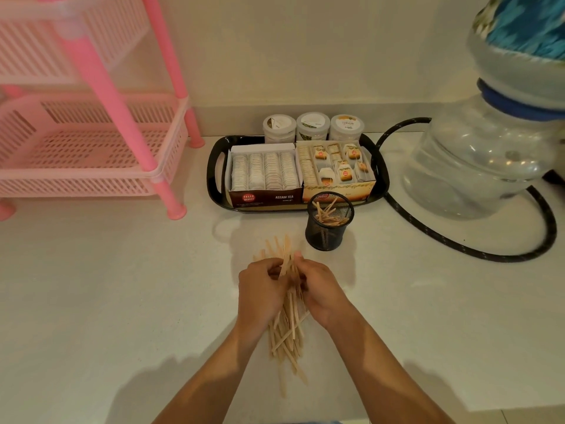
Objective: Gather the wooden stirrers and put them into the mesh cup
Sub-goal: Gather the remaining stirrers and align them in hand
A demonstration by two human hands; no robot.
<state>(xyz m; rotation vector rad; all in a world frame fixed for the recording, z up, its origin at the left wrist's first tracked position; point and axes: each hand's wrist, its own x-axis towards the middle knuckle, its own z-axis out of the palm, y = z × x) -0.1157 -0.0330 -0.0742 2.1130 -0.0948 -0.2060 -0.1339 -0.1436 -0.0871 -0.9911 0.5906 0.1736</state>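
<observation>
My left hand (260, 290) and right hand (321, 289) press a loose sheaf of stirrers (287, 328) together above the bench (122, 286); uneven ends may slip, or knock over the nearby cup (328, 224).

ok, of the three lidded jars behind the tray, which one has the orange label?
The rightmost jar, behind the box of tagged tea bags. Its lid carries an orange label; the other two show white and green.
</observation>
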